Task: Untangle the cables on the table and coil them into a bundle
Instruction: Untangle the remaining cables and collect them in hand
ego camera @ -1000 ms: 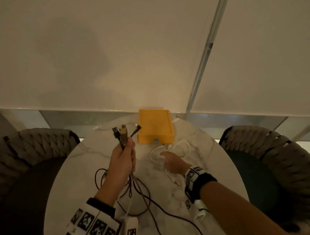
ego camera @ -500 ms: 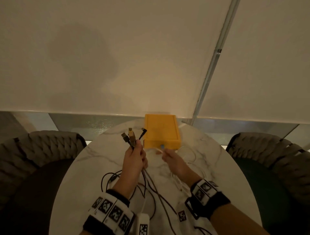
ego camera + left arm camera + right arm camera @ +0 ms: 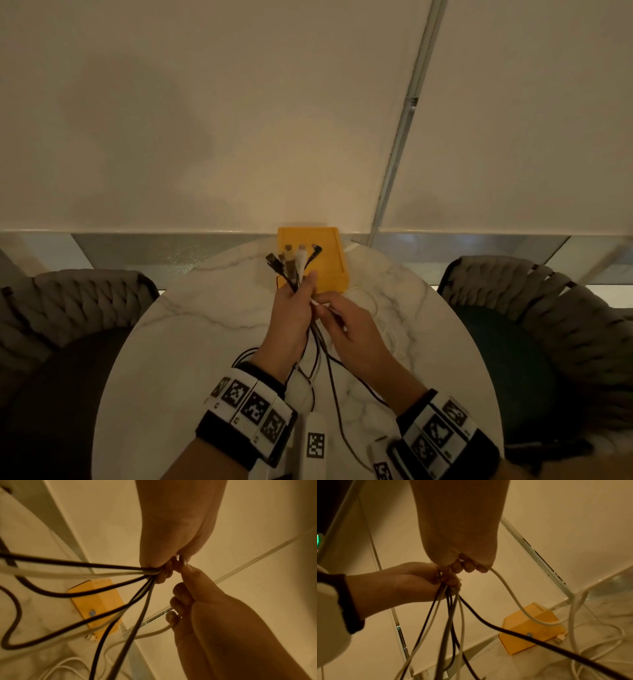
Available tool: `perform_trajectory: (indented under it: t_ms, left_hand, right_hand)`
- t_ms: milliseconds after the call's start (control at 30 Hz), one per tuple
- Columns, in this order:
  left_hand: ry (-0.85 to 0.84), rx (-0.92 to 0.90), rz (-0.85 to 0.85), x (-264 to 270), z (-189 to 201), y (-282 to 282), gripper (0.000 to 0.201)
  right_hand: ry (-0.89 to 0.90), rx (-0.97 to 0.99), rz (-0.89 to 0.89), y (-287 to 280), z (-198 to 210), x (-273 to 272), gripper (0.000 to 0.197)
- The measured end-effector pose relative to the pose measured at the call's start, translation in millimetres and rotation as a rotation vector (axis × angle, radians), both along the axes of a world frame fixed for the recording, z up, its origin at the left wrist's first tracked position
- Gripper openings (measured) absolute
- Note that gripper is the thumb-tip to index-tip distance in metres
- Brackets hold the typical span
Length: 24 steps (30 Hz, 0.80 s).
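My left hand [image 3: 301, 291] is raised over the table and grips a bunch of cable ends. Black, tan and white plugs [image 3: 294, 262] fan out above its fingers. The dark cables [image 3: 330, 373] hang from it down to the table. Right beside it, my right hand [image 3: 325, 305] pinches a white cable [image 3: 505, 588] that droops to loose loops on the marble. In the left wrist view the left fingers [image 3: 164, 573] squeeze the black and white strands [image 3: 85, 563] together, with the right hand [image 3: 205, 601] close below them.
A yellow box [image 3: 330, 246] sits at the far edge of the round marble table [image 3: 191, 342], with a white plug [image 3: 560, 637] lying against its front. Woven chairs stand at left [image 3: 68, 308] and right [image 3: 548, 308]. A pale wall is behind.
My right hand lifted the white cable from the table up to my left hand. A white plug now stands among the plugs in the left hand's bunch.
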<state>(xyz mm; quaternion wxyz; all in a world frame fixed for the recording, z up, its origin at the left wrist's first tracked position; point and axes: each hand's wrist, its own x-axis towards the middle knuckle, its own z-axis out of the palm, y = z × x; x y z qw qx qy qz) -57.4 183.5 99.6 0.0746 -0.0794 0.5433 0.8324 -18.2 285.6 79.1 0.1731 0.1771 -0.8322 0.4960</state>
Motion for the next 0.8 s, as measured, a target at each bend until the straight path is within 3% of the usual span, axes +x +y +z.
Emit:
perform_trajectory:
  t_ms: [100,200,233,300,367,400,467,567,633,733,800]
  left_hand:
    - [0.119,-0.011,0.114,8,14,-3,0.041]
    - [0.224,0.177,0.197,9,34,-20,0.044]
    - [0.244,0.222,0.189,10,38,-29,0.044]
    - [0.263,0.27,0.145,12,43,-44,0.041]
    - [0.254,0.231,0.141,12,41,-54,0.041]
    - [0.246,0.196,0.158,13,39,-56,0.042]
    - [0.234,0.16,0.206,14,35,-56,0.043]
    - [0.221,0.165,0.277,13,28,-59,0.043]
    - [0.212,0.186,0.315,13,22,-64,0.044]
    - [0.206,0.186,0.338,13,14,-66,0.044]
    - [0.201,0.167,0.344,13,13,-63,0.044]
  right_hand:
    - [-0.096,0.13,0.041,18,-1,1,0.012]
    - [-0.33,0.632,-0.206,58,-19,-22,0.036]
    - [-0.477,0.669,-0.28,71,-17,-32,0.039]
    - [-0.679,0.382,-0.314,85,16,-43,0.045]
    - [-0.624,0.023,-0.241,90,70,-50,0.048]
    - [-0.572,-0.055,-0.217,88,99,-52,0.05]
    - [-0.459,0.061,-0.211,81,148,-50,0.059]
    - [-0.266,0.374,-0.485,91,180,-56,0.073]
    - [-0.245,0.365,-0.613,105,183,-54,0.085]
    - [-0.366,-0.063,-0.401,115,177,-49,0.067]
    - [-0.294,-0.147,-0.271,121,167,-44,0.033]
